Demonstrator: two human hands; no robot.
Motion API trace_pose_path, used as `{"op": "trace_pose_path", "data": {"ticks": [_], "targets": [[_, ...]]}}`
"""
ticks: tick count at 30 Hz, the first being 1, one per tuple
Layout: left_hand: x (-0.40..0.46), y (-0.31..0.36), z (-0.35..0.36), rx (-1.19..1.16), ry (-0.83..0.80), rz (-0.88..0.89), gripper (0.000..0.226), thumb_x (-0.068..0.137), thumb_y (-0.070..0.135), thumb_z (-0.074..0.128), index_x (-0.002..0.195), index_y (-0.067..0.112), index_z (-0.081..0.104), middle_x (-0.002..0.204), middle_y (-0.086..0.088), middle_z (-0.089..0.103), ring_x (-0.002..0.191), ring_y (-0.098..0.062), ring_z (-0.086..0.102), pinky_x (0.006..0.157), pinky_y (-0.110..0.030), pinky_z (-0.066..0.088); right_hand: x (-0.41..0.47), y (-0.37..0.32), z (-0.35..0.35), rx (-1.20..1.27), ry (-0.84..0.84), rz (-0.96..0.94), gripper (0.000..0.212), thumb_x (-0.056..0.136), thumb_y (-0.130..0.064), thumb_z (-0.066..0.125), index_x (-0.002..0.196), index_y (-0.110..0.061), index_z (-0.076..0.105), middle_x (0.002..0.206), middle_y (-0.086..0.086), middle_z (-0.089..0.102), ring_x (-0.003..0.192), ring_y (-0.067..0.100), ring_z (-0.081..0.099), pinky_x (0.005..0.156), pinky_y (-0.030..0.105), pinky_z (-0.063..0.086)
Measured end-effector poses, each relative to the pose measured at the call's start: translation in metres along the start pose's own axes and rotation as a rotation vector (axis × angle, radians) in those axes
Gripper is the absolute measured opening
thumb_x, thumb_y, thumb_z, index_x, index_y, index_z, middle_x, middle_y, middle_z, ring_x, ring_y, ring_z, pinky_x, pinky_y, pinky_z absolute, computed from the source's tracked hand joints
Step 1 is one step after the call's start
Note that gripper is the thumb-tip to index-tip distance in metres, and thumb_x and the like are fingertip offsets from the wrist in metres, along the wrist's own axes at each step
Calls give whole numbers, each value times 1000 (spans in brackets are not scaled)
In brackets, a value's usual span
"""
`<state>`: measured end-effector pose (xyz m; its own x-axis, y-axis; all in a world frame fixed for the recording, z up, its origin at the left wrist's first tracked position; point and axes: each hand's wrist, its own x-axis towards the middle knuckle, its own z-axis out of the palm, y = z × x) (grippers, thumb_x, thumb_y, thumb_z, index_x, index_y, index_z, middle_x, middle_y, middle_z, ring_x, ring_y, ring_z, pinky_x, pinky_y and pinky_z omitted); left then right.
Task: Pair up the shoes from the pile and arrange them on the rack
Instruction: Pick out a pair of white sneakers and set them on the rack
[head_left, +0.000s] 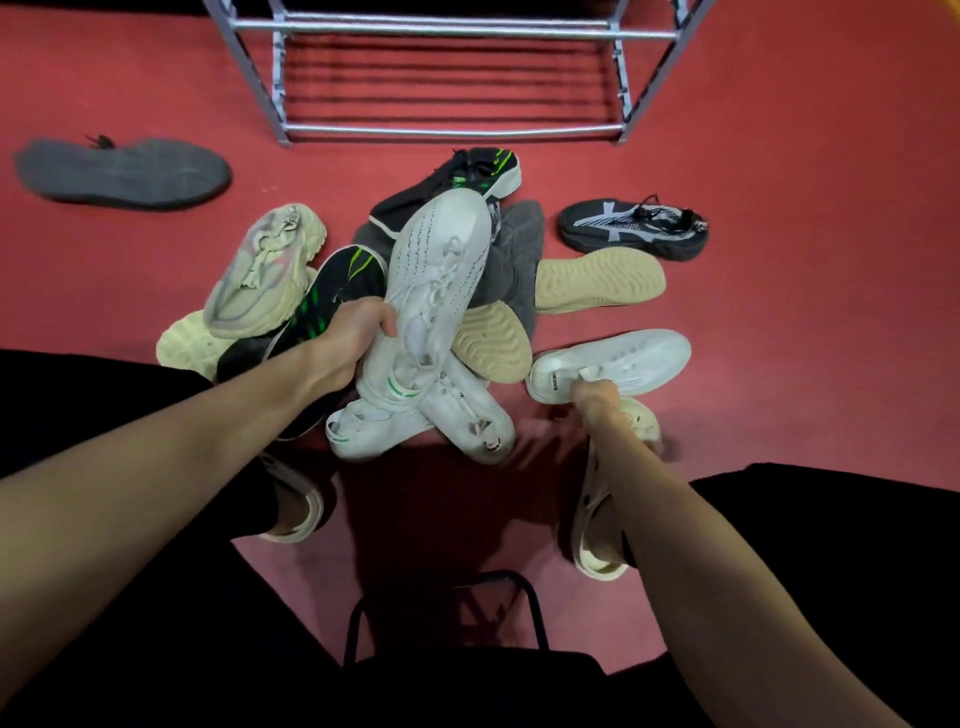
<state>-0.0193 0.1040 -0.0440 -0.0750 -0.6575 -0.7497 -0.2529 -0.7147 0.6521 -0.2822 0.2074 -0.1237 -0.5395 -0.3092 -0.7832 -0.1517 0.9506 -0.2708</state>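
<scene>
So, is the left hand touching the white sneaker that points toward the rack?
Touching. The head view shows the left hand with its fingers curled round the side of the white sneaker, holding it above the pile.

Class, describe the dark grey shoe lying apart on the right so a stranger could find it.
Start at the metal shoe rack. Below its right leg, on the red floor, a dark grey sneaker sits upright, clear of the pile. Its pale cross-shaped side stripes mark it out.
</scene>
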Motion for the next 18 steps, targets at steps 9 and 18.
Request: {"op": "trace_pose_path", "data": {"ticks": [9, 18], "targets": [[-22, -10, -41, -82, 143, -18, 9, 64, 2, 48, 63, 11, 49, 70, -3, 53, 63, -19, 50, 46, -14, 40, -70, -40, 60, -1219, -410, -852, 21, 88, -24, 53, 85, -6, 63, 100, 14, 66, 100, 31, 63, 74, 34, 46], [-20, -50, -113, -139, 265, -66, 15, 60, 5, 49, 52, 18, 51, 72, 0, 54, 76, -21, 50, 62, -25, 41, -92, -42, 159, -1186, -320, -1301, 71, 81, -29, 68, 139, -7, 34, 141, 15, 37, 130, 31, 38, 108, 34, 31]]}}
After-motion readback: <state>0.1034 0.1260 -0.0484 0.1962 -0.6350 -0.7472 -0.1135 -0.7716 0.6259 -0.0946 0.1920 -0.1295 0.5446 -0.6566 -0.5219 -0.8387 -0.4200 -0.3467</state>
